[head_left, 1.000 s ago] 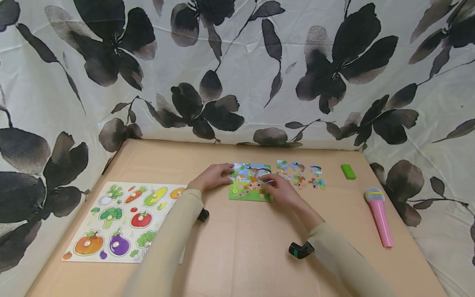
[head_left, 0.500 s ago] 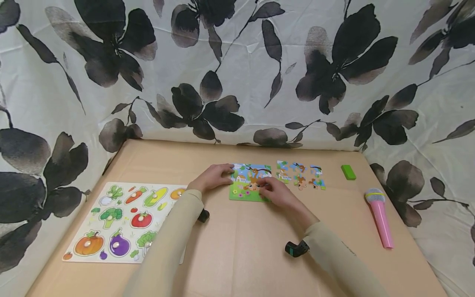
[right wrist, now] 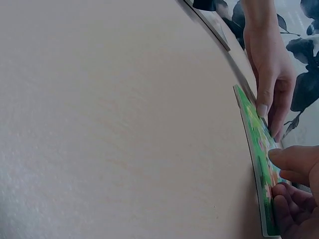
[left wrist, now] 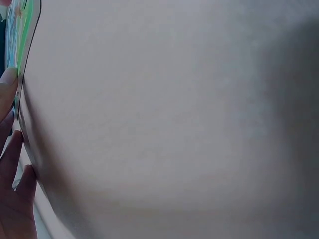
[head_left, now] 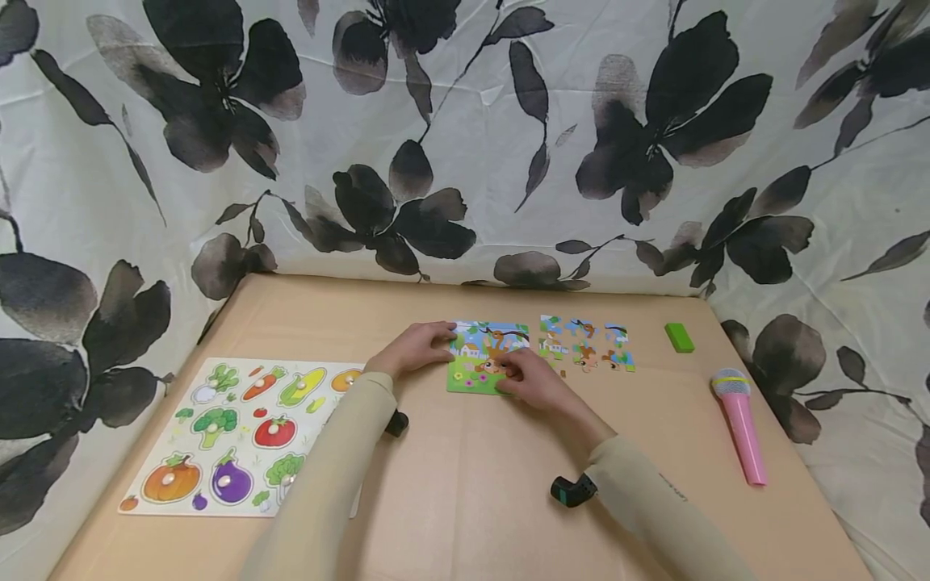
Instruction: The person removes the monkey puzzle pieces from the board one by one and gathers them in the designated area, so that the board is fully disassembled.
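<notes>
A small picture-puzzle board lies flat near the table's middle, with a brown cartoon animal on green grass and blue sky. My left hand rests at its left edge. In the left wrist view the left thumb lies on the board's rim and the other fingers are spread along its side. Over the board's lower right part, my right hand has its fingers bent and gathered close to the picture. The right fingertips meet the board in the right wrist view; whether a piece is between them is hidden.
Several loose puzzle pieces lie right of the board, with a small brown bit near the hand. Further right are a green block and a pink toy microphone. A vegetable peg puzzle sits on the left, partly behind the left sleeve.
My right hand has slid left and slightly nearer across the board, uncovering its right edge and a loose piece beside it. My left hand has stayed at the left edge.
</notes>
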A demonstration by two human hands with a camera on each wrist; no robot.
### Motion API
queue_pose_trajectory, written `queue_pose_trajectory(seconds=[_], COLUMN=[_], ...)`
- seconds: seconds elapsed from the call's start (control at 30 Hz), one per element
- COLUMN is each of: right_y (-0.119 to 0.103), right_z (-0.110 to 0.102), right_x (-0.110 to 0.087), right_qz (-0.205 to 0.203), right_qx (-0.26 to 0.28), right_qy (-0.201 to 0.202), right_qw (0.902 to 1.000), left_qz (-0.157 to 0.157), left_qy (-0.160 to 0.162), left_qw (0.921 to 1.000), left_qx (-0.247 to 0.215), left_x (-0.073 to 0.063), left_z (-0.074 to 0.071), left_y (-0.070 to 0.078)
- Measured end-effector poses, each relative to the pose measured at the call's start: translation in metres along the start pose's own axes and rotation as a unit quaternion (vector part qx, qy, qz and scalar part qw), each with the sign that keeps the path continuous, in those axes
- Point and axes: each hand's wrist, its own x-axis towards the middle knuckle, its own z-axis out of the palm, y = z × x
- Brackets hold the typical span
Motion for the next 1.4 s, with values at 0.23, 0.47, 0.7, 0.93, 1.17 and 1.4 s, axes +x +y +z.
queue_pose_trajectory(seconds=[0.23, 0.47, 0.7, 0.93, 1.17, 1.4], right_y=[-0.004, -0.007, -0.009, -0.011, -0.011, -0.01], right_z=[0.004, 0.007, 0.007, 0.007, 0.008, 0.008], right_x=[-0.002, -0.003, -0.002, -0.002, 0.001, 0.004], right_qz=[0.006, 0.012, 0.016, 0.018, 0.009, 0.028], right_qx=[-0.011, -0.024, -0.028, -0.028, -0.034, -0.035], right_qy=[0.0, 0.006, 0.007, 0.013, 0.02, 0.005], right_qw=[0.9999, 0.9996, 0.9995, 0.9994, 0.9992, 0.999], left_qz=[-0.011, -0.011, -0.011, -0.014, -0.017, -0.011], left_qy=[0.007, 0.016, 0.019, 0.017, 0.016, 0.021], left_qw=[0.9999, 0.9996, 0.9996, 0.9996, 0.9995, 0.9996], left_qx=[-0.007, -0.019, -0.019, -0.02, -0.019, -0.017], left_x=[-0.001, -0.002, -0.002, -0.002, -0.002, -0.002], left_z=[0.002, 0.004, 0.005, 0.005, 0.005, 0.006], left_y=[-0.001, 0.0, -0.001, -0.001, -0.001, -0.002])
